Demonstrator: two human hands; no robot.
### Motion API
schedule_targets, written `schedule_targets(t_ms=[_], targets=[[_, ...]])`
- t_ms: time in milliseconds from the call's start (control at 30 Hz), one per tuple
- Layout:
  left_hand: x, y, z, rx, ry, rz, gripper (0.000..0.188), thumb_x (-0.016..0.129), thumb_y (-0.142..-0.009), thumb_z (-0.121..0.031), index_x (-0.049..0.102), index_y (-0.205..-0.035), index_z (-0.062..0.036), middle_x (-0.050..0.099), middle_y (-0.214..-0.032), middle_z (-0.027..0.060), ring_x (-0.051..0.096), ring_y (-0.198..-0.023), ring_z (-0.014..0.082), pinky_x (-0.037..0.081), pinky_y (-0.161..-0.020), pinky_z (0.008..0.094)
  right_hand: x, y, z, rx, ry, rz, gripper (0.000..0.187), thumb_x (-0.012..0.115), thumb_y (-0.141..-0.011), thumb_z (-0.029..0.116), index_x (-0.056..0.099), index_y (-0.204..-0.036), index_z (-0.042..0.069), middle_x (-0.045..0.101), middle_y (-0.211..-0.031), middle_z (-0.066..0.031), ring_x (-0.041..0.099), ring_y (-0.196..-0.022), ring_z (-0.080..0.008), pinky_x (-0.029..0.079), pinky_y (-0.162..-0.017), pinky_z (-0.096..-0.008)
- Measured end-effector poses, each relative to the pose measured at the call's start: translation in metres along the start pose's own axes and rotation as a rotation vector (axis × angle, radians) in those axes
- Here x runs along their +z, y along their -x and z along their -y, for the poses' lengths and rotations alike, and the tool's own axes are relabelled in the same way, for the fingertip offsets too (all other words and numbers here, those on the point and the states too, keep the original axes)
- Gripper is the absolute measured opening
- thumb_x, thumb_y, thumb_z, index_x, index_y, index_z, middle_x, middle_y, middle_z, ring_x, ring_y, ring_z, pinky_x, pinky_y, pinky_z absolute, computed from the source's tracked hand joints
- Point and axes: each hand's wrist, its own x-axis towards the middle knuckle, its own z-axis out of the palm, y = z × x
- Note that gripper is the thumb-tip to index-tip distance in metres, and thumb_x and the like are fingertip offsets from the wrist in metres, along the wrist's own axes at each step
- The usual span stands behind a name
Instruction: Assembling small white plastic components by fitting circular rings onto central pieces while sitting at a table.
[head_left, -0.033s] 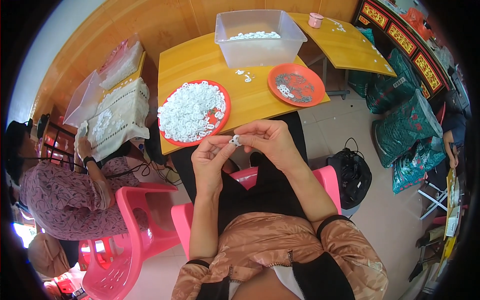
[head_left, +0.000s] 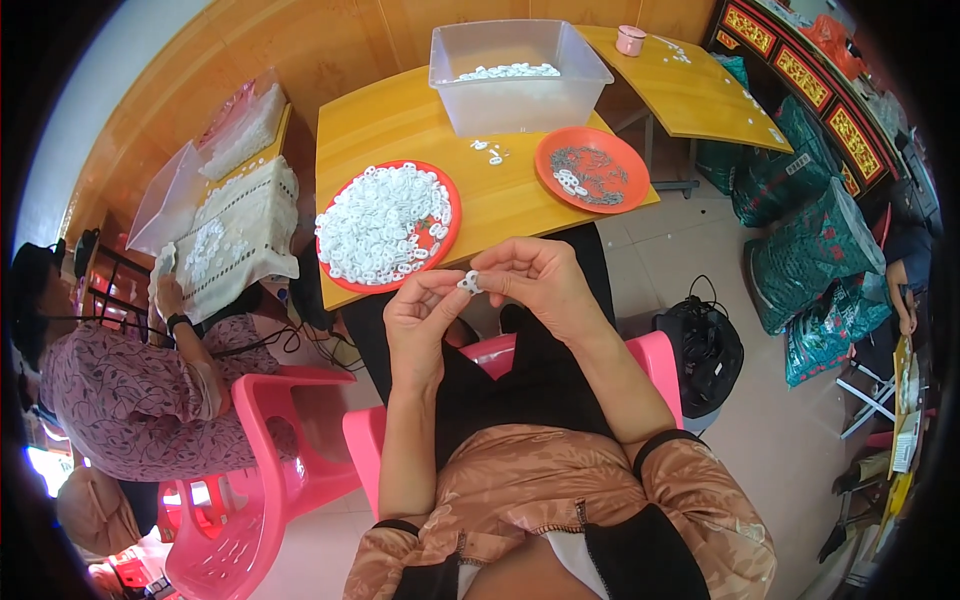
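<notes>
Between my hands, in front of the table's near edge, is a small white plastic piece with round holes (head_left: 469, 282). My left hand (head_left: 418, 312) pinches it between thumb and fingers. From the other side my right hand (head_left: 541, 285) closes on the same piece, its thumb and fingertips together; any smaller part there is too small to make out. Beyond my left hand stands a red round tray (head_left: 455, 222) heaped with similar white pieces. Farther right, an orange-red plate (head_left: 625, 160) carries many small grey metal parts and several white pieces.
A clear plastic bin (head_left: 520, 105) with white pieces stands at the back of the yellow table (head_left: 380, 120). Loose pieces (head_left: 490, 152) lie before it. At left, another person (head_left: 150, 390) sits by a pink chair (head_left: 265, 470). Green sacks (head_left: 810, 255) and a black bag (head_left: 700, 355) are at right.
</notes>
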Motion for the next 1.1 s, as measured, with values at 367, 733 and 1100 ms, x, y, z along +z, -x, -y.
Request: schedule_targets(t_ms=[367, 733, 1100], targets=[[-0.001, -0.005, 0.001, 0.059, -0.062, 0.31, 0.03, 0.063, -0.082, -0.012, 0.062, -0.109, 0.0009, 0.053, -0.121, 0.0117, 0.05, -0.111, 0.0191, 0.043, -0.084, 0.0265, 0.0, 0.004, 0.007, 0.024, -0.176, 0.061, 0.031, 0.068, -0.076, -0.003, 0.04, -0.075, 0.009, 0.06, -0.068, -0.005, 0.055, -0.057, -0.0084, 0.043, -0.054, -0.0192], [0.008, -0.002, 0.01, 0.104, 0.107, 0.077, 0.029, 0.061, -0.085, -0.011, 0.06, -0.111, 0.002, 0.054, -0.119, 0.0116, 0.05, -0.111, 0.0189, 0.039, -0.092, 0.0305, 0.002, 0.001, -0.003, 0.108, -0.021, 0.184, 0.014, 0.057, -0.089, 0.016, 0.058, -0.091, 0.002, 0.06, -0.071, -0.003, 0.049, -0.054, -0.0052, 0.039, -0.051, -0.0179], [0.007, 0.0, 0.007, 0.064, 0.061, 0.021, 0.026, 0.058, -0.088, -0.012, 0.06, -0.11, 0.0026, 0.058, -0.111, 0.0076, 0.054, -0.098, 0.013, 0.041, -0.085, 0.0252, 0.005, 0.002, -0.006, 0.086, -0.085, 0.247, 0.024, 0.054, -0.092, 0.023, 0.057, -0.085, 0.0, 0.054, -0.065, -0.0001, 0.045, -0.051, -0.0037, 0.038, -0.045, -0.0194]])
